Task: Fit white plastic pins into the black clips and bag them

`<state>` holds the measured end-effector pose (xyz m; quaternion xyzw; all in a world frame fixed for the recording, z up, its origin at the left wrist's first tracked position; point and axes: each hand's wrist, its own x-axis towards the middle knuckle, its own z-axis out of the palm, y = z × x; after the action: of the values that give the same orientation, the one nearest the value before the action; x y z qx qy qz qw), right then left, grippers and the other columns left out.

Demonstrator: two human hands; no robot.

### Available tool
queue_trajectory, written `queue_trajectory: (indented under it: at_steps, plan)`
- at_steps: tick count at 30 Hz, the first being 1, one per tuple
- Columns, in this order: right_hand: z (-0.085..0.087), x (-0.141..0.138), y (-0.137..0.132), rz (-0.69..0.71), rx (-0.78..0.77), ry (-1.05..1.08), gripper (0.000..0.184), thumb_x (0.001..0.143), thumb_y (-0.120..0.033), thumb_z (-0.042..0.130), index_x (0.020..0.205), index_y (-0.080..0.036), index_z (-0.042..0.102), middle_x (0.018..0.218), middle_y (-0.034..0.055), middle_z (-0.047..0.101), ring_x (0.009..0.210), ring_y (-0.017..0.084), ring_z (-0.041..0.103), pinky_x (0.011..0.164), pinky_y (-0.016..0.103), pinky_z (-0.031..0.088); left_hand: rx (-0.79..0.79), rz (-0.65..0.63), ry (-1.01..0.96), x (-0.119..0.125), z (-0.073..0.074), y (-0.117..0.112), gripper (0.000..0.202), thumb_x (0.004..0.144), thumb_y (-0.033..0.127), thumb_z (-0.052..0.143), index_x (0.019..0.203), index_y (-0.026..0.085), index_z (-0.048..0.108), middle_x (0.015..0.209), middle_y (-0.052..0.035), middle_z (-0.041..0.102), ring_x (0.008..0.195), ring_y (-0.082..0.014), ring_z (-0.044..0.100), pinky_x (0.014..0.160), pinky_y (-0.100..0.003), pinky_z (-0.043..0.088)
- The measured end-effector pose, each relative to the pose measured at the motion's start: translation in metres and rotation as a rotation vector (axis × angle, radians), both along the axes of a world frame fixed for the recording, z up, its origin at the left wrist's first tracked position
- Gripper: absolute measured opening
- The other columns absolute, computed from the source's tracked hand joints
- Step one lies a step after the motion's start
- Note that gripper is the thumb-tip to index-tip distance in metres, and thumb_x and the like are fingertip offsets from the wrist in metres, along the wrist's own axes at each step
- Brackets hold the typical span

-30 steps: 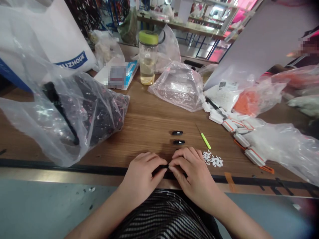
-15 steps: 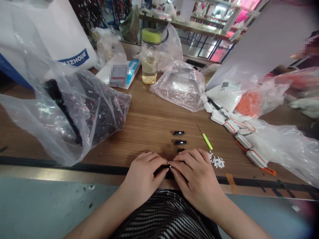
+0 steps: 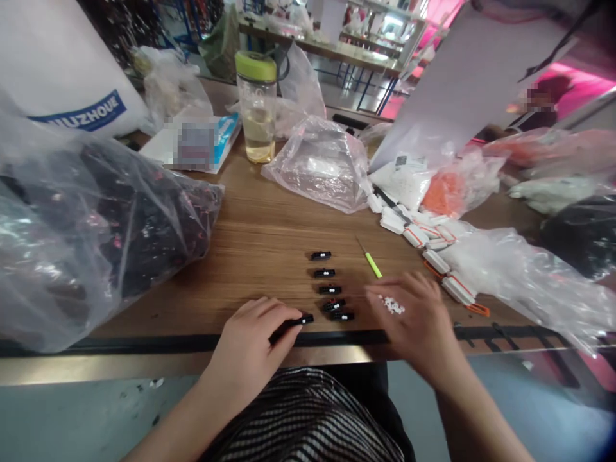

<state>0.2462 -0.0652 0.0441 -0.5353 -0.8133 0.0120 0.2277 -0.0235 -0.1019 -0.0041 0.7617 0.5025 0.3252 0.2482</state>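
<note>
My left hand (image 3: 250,337) is closed on a small black clip (image 3: 293,323) at the near edge of the wooden table (image 3: 269,237). Just right of it, several black clips with white dots (image 3: 330,289) lie in a short column. My right hand (image 3: 416,321) hovers with its fingers spread over a little heap of tiny white pieces (image 3: 392,306), and holds nothing that I can see. A green-handled pick (image 3: 369,260) lies beyond that hand.
A big clear bag of dark parts (image 3: 96,224) fills the left. At the back stand a green-lidded bottle (image 3: 256,106) and a clear bag (image 3: 320,167). White and orange parts (image 3: 433,247) and more bags (image 3: 529,276) crowd the right. A person sits at far right.
My hands have come apart: the right one left the black clip and swung right over the white pieces. The left keeps the clip. More clips now show on the table.
</note>
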Motion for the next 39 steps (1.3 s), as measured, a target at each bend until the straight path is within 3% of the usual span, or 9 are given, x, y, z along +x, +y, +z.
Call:
queue_trajectory:
  at_steps: [3,7,14,21,27,32,39]
  plan:
    - [-0.007,0.056,0.011,-0.167,-0.147,-0.070,0.025,0.092,-0.037,0.054,0.086,-0.025,0.075,0.091,0.0070,0.074,0.088,0.027,0.066,0.079,0.041,0.047,0.011,0.005,0.017,0.000,0.000,0.000,0.009,0.092,0.020,0.061,0.097,0.024,0.068,0.091,-0.0019,0.070,0.085,-0.0218,0.064,0.078,-0.039,0.050]
    - [-0.016,0.089,0.015,-0.167,-0.318,-0.058,0.025,0.090,-0.041,0.056,0.087,-0.025,0.076,0.091,0.0048,0.076,0.081,0.024,0.069,0.075,0.038,0.051,0.015,0.013,0.033,0.000,0.002,-0.001,0.008,0.092,0.021,0.062,0.097,0.023,0.067,0.088,-0.0018,0.069,0.081,-0.0210,0.063,0.076,-0.038,0.050]
    - [-0.017,0.083,0.022,-0.145,-0.353,-0.122,0.020,0.086,-0.034,0.058,0.082,-0.024,0.075,0.085,0.0033,0.076,0.078,0.022,0.069,0.070,0.034,0.050,0.021,0.015,0.037,0.000,0.003,-0.001,0.008,0.092,0.020,0.062,0.097,0.024,0.067,0.086,-0.0002,0.068,0.077,-0.0191,0.062,0.073,-0.036,0.049]
    - [-0.015,0.088,0.028,-0.128,-0.274,-0.077,0.025,0.086,-0.030,0.054,0.089,-0.021,0.077,0.095,0.0071,0.078,0.088,0.026,0.072,0.081,0.039,0.052,0.030,0.023,0.038,0.000,0.003,-0.001,0.007,0.091,0.021,0.063,0.097,0.024,0.067,0.085,0.0005,0.067,0.076,-0.0182,0.061,0.072,-0.034,0.048]
    - [-0.012,0.085,0.024,-0.202,-0.325,-0.091,0.024,0.084,-0.039,0.060,0.079,-0.025,0.078,0.079,0.0015,0.077,0.069,0.021,0.070,0.065,0.032,0.050,0.035,0.029,0.035,0.001,0.004,-0.001,0.007,0.091,0.020,0.063,0.095,0.024,0.067,0.083,0.0006,0.067,0.075,-0.0185,0.060,0.071,-0.034,0.048]
    - [-0.017,0.079,0.022,-0.262,-0.287,-0.170,0.022,0.082,-0.037,0.060,0.074,-0.025,0.077,0.074,0.0017,0.075,0.070,0.022,0.069,0.062,0.031,0.045,0.029,0.027,0.031,0.002,0.004,0.000,0.008,0.090,0.019,0.064,0.096,0.024,0.067,0.085,0.0003,0.067,0.077,-0.0189,0.061,0.073,-0.035,0.048]
    - [-0.012,0.068,0.024,-0.368,-0.382,0.041,0.020,0.077,-0.040,0.064,0.070,-0.024,0.074,0.066,0.0011,0.072,0.062,0.021,0.066,0.061,0.032,0.046,0.016,0.028,0.020,0.002,0.005,0.000,0.008,0.089,0.017,0.066,0.094,0.022,0.067,0.086,-0.0006,0.069,0.081,-0.0197,0.062,0.075,-0.036,0.048]
